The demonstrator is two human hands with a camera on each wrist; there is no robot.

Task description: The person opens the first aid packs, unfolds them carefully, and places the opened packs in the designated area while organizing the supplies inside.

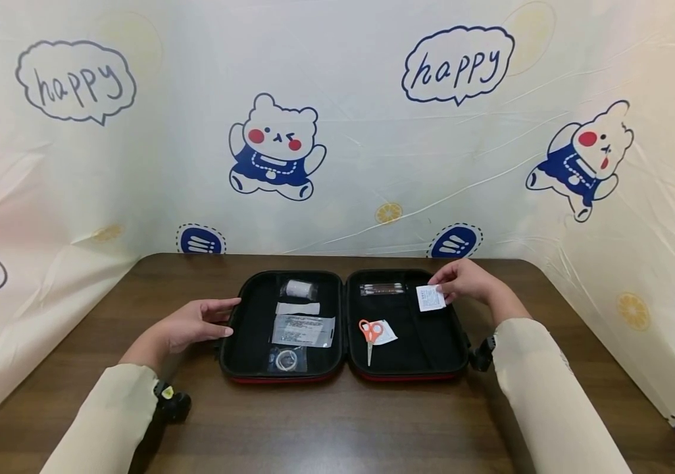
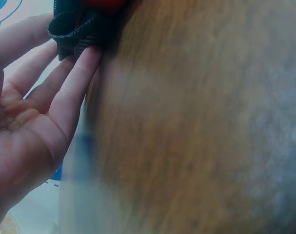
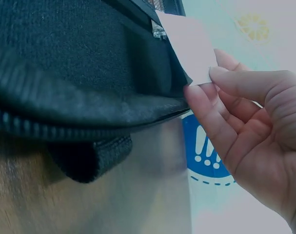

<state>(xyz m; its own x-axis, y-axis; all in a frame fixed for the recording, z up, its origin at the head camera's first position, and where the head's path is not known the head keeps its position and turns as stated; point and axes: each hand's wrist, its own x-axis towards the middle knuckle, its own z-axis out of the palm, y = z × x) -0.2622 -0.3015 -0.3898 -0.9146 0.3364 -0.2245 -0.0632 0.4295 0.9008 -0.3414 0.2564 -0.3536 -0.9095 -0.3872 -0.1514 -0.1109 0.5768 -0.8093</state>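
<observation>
My right hand (image 1: 469, 283) pinches a small white printed sachet (image 1: 430, 298) between thumb and fingers, over the far right corner of an open black zip case (image 1: 249, 342). In the right wrist view the sachet (image 3: 189, 46) shows its plain side above the case's zipped edge. My left hand (image 1: 186, 327) rests its fairly straight fingers at the case's left side. In the left wrist view its fingertips touch the case by a black fabric loop (image 2: 72, 29).
In the case's left half lie a white roll (image 1: 300, 289), a white strip (image 1: 298, 309), a printed clear packet (image 1: 303, 330) and a bagged ring-shaped roll (image 1: 286, 360). The right half holds cotton swabs (image 1: 381, 289), orange-handled scissors (image 1: 370, 331) and another white sachet (image 1: 387, 334). Beneath is a wooden table (image 1: 314, 428).
</observation>
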